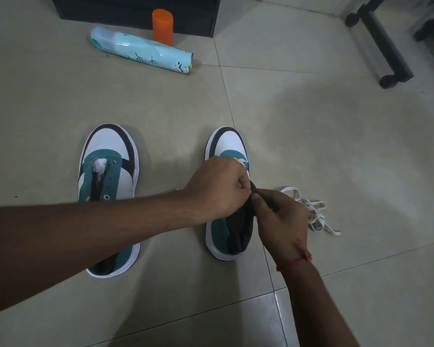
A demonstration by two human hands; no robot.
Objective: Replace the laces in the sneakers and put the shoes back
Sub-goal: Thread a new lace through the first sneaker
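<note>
Both my hands work a dark lace at the right sneaker on the tiled floor.

The dark lace (254,189) could slip from my pinch and pull back out of the eyelet. My left hand (214,187) is fisted over the right sneaker (227,146), fingers curled around the lace; my right hand (281,214) pinches it. The left sneaker (108,171) stands unlaced beside it; white laces (313,211) lie just right.
</note>
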